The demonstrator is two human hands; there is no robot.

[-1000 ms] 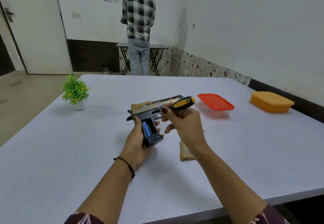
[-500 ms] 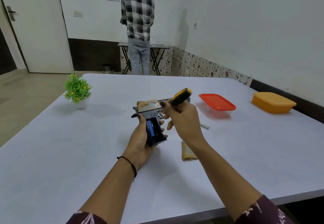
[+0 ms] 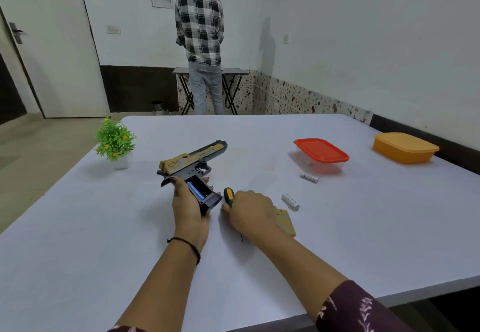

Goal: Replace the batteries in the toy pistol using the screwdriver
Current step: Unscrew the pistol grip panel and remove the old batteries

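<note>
Far left, mid frame: small green plant [image 3: 115, 140] in a white pot, near the left edge of the white table [image 3: 78, 227]. Upper left: white door [image 3: 52, 46].

Centre: pistol [image 3: 193, 161], black frame with tan slide, barrel pointing to the upper right. Its grip compartment is open and faces the camera, with one blue battery [image 3: 196, 190] seated inside. Left hand [image 3: 189, 207] grips the pistol's handle, thumb over the back below the slide, fingertips showing on the far side by the trigger. Can't tell whether the butt touches the table.

Top centre, behind the table: a person in a checked shirt [image 3: 199, 46], back to the camera, at a folding stand [image 3: 235, 72].

Just right of the pistol butt: screwdriver [image 3: 229, 196], yellow and black handle end sticking out of the right hand [image 3: 250, 214]. That hand is knuckles up, low at the table, fingers curled round the handle. The shaft is mostly hidden under the hand.

Right of that hand, partly under it: tan cover [image 3: 287, 221] lying flat on the table. Just beyond the cover: a silver cell [image 3: 291, 201] on its side. Further up right: a second cell [image 3: 309, 178], also lying down, just in front of the clear box with a red lid [image 3: 320, 151].

Far right, near the table edge: orange box [image 3: 405, 147], lid on, well apart from the red one.
</note>
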